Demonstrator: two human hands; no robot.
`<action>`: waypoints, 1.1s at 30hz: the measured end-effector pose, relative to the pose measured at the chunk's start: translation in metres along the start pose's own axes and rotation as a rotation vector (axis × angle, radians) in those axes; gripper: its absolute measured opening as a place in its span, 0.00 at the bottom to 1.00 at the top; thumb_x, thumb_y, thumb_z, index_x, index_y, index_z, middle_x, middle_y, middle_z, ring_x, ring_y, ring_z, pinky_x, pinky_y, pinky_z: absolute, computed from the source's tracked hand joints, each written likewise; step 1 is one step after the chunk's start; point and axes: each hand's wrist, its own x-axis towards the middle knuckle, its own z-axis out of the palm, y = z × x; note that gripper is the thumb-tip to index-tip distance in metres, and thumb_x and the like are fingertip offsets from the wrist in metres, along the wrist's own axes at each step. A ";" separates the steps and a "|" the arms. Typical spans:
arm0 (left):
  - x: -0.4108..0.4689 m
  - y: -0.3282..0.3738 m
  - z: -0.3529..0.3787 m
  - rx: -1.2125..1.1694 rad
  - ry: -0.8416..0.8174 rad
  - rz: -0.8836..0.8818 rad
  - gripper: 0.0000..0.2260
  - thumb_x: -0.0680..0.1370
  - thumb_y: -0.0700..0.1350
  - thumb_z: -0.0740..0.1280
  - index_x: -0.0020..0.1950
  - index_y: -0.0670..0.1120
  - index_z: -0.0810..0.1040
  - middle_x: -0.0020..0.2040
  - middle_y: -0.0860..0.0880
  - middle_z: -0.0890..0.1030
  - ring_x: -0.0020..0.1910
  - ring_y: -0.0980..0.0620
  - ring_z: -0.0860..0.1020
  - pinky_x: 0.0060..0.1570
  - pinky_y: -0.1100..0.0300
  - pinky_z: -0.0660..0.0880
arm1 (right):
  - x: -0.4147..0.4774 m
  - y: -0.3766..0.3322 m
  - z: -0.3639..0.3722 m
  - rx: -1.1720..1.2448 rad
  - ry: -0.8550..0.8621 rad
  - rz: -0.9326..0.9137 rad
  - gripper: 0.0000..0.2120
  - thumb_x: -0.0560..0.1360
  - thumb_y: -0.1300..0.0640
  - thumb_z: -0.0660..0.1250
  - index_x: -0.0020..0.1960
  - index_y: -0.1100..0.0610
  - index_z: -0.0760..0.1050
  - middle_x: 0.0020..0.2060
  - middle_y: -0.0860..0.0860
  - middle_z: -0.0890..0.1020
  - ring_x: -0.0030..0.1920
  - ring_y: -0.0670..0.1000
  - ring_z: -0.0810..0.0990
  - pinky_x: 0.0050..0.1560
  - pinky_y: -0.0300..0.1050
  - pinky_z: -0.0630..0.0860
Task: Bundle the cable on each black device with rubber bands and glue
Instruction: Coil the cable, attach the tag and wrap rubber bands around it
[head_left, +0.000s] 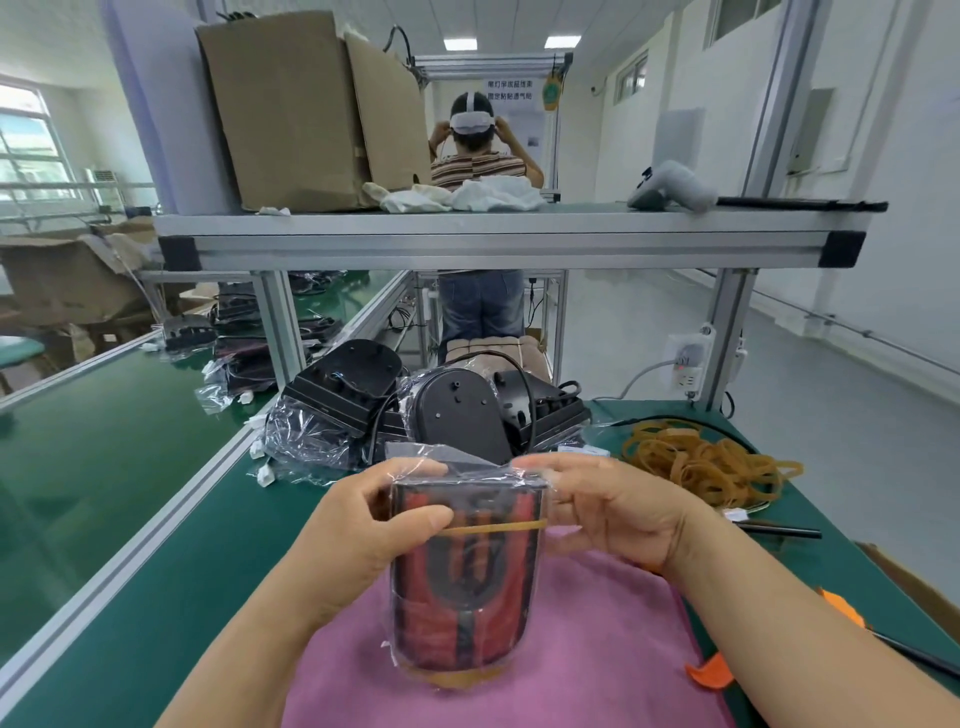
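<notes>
Pink cloth (597, 649), both hands, left hand (358, 540), right hand (618, 514), gripping bagged device (467, 577), rubber band (493, 528) around it, no legible label

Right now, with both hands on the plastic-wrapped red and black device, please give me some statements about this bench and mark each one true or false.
1. Both hands, left hand and right hand, hold the plastic-wrapped red and black device. True.
2. A tan rubber band crosses the device. True.
3. The pile of tan rubber bands lies left of the device. False: it lies to the right.
4. The cloth under the device is blue. False: the pink cloth is there.
5. A brown cardboard box stands on the upper metal shelf. True.
</notes>
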 end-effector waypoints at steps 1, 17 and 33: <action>0.000 -0.001 -0.001 -0.005 0.009 0.000 0.20 0.62 0.57 0.75 0.53 0.59 0.83 0.50 0.53 0.86 0.49 0.54 0.84 0.46 0.64 0.80 | -0.001 -0.001 -0.001 -0.004 0.026 -0.012 0.17 0.73 0.48 0.72 0.58 0.56 0.81 0.56 0.56 0.83 0.54 0.52 0.83 0.61 0.62 0.73; -0.005 0.001 -0.005 -0.075 0.019 -0.008 0.20 0.61 0.56 0.75 0.53 0.57 0.84 0.49 0.50 0.86 0.49 0.52 0.85 0.45 0.67 0.79 | -0.007 -0.023 0.028 0.116 0.209 -0.394 0.05 0.69 0.53 0.73 0.43 0.53 0.83 0.51 0.54 0.85 0.54 0.51 0.82 0.62 0.53 0.76; -0.020 0.030 0.006 0.007 -0.149 0.354 0.06 0.67 0.41 0.79 0.41 0.48 0.85 0.57 0.49 0.81 0.49 0.51 0.82 0.47 0.59 0.78 | 0.006 0.004 0.034 0.079 0.029 0.216 0.26 0.82 0.52 0.58 0.32 0.52 0.86 0.31 0.49 0.85 0.32 0.45 0.84 0.32 0.38 0.79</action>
